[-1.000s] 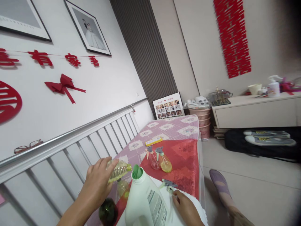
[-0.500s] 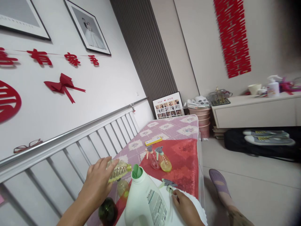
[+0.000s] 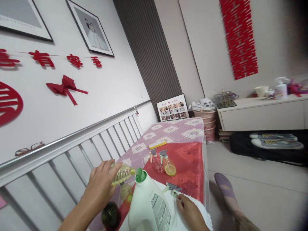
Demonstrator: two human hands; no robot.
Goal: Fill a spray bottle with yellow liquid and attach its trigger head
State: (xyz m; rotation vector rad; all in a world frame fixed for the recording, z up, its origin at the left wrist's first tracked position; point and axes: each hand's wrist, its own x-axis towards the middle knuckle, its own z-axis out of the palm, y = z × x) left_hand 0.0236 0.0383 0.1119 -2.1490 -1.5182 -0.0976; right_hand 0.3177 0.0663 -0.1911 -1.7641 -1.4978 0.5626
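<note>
My left hand point(image 3: 101, 187) is wrapped round a clear ribbed bottle point(image 3: 122, 174) with yellow liquid, held tilted on its side with its mouth pointing right toward the green spout of a large white jug point(image 3: 149, 205). My right hand point(image 3: 191, 213) grips the neck of a spray bottle with a grey trigger head point(image 3: 173, 187) at the white mat's edge. A dark green round bottle point(image 3: 110, 216) stands under my left forearm.
Two small spray bottles, one pink point(image 3: 156, 162) and one yellow point(image 3: 168, 165), stand on the red cloth point(image 3: 190, 166). A yellow flat box point(image 3: 157, 144) lies farther back. A white slatted rail point(image 3: 79, 144) runs along the left. A slippered foot point(image 3: 227, 192) is on the floor.
</note>
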